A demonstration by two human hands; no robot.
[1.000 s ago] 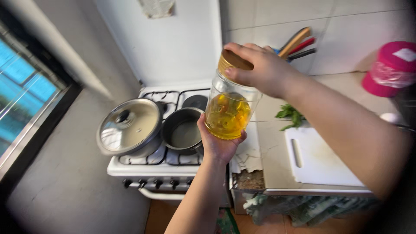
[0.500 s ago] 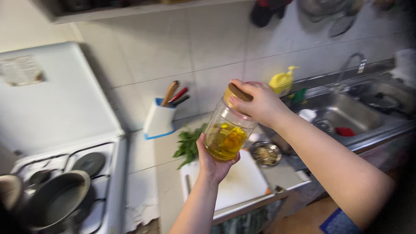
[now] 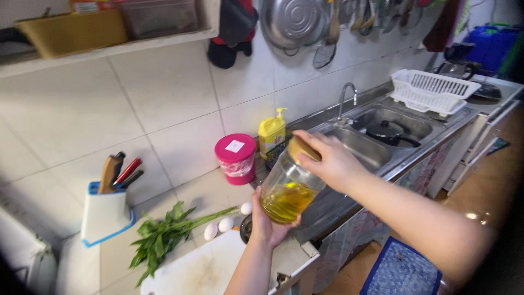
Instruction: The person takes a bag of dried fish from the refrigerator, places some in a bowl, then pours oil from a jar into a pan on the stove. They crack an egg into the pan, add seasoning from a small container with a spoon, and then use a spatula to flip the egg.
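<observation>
Left hand (image 3: 266,221) cradles an oil-filled glass jar (image 3: 288,191) from below; right hand (image 3: 326,159) fingers clamp its lid (image 3: 302,149), best turned with the jar kept upright.

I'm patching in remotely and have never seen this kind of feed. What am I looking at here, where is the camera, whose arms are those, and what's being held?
There is no machine here: the camera sits on a person's head and looks down at their own two bare hands in a kitchen. The left hand cups the bottom of a clear glass jar partly filled with yellow liquid. The right hand grips its brown lid from above. On the counter below lie a white cutting board, leafy greens, three eggs, a knife block and a pink tub. To the right is a steel sink with a yellow soap bottle beside it.
</observation>
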